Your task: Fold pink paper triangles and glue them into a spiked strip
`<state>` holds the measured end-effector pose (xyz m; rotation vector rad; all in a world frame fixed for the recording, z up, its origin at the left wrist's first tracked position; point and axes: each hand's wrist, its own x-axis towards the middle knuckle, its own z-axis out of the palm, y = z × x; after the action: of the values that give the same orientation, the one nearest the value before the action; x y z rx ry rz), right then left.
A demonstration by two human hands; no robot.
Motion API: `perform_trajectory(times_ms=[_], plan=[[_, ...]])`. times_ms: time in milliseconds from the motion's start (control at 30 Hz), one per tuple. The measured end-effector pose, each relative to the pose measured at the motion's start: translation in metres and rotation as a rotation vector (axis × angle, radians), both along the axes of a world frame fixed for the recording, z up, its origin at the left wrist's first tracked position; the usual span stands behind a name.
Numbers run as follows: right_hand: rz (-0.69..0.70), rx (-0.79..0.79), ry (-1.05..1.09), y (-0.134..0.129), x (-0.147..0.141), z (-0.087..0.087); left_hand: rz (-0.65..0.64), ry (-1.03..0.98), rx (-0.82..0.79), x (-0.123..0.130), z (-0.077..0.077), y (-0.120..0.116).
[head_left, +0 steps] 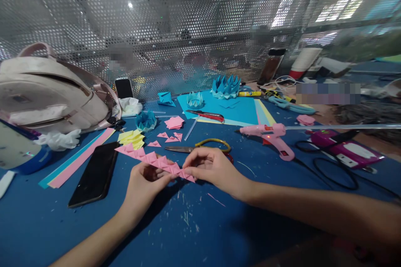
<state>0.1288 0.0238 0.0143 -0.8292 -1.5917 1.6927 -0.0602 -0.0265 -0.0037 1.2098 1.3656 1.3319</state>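
A long pink strip of folded paper triangles (150, 159) is held above the blue table, slanting down to the right. My left hand (144, 185) supports its middle from below, thumb near the lower edge. The fingers of my right hand (214, 171) pinch the strip near its right end. Just beyond the hands lie small loose pink triangles (171, 139), a pile of pink pieces (174, 122) and yellow folded pieces (131, 138). Scissors with yellow handles (213, 144) rest behind my right hand.
A black phone (95, 174) and paper strips (83, 156) lie left. A pink glue gun (271, 133) with a trailing cord is right. Blue paper crowns (226, 87), a red cutter (206, 115) and blue sheets (244, 110) are behind. A backpack (46, 91) stands back left.
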Motion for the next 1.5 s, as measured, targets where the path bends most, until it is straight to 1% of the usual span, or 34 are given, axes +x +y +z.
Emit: perform_trajectory(times_ms=[67, 167, 267, 433, 533, 633, 700, 833, 1000, 1200, 1333, 1433, 1500], plan=[[0.001, 0.000, -0.001, 0.000, 0.000, 0.000, 0.011, -0.013, -0.013, 0.000, -0.002, -0.001], [-0.003, 0.008, 0.000, 0.000, 0.000, 0.000, 0.019, -0.083, -0.011, 0.001, -0.007, -0.002], [-0.018, 0.046, -0.002, 0.000, 0.000, -0.001, -0.028, -0.136, -0.013, 0.003, -0.012, -0.002], [-0.033, 0.082, -0.032, 0.001, 0.001, -0.002, -0.067, -0.221, -0.040, 0.004, -0.015, 0.000], [-0.034, 0.099, -0.044, 0.003, 0.001, -0.002, -0.093, -0.189, -0.074, 0.002, -0.013, -0.001], [-0.014, 0.097, -0.051, 0.003, 0.001, -0.003, -0.073, -0.059, -0.092, 0.000, -0.008, -0.003], [-0.003, 0.094, -0.055, 0.003, 0.001, -0.004, -0.055, -0.016, -0.089, 0.001, -0.005, -0.004], [0.009, 0.105, -0.050, 0.001, 0.000, -0.006, -0.033, -0.057, -0.059, 0.002, -0.005, -0.004], [0.012, 0.136, -0.038, 0.000, -0.001, -0.007, 0.035, -0.111, -0.135, 0.004, -0.009, -0.003], [0.020, 0.128, -0.054, 0.000, -0.001, -0.008, 0.063, -0.101, -0.143, 0.008, -0.003, -0.003], [0.015, 0.116, -0.042, 0.001, -0.002, -0.010, 0.008, -0.086, -0.165, 0.007, 0.003, -0.002], [0.004, 0.106, -0.032, 0.002, -0.001, -0.010, -0.068, -0.048, -0.155, 0.003, 0.006, 0.000], [-0.010, 0.097, -0.034, 0.003, -0.001, -0.009, -0.125, -0.041, -0.150, 0.000, 0.005, 0.001]])
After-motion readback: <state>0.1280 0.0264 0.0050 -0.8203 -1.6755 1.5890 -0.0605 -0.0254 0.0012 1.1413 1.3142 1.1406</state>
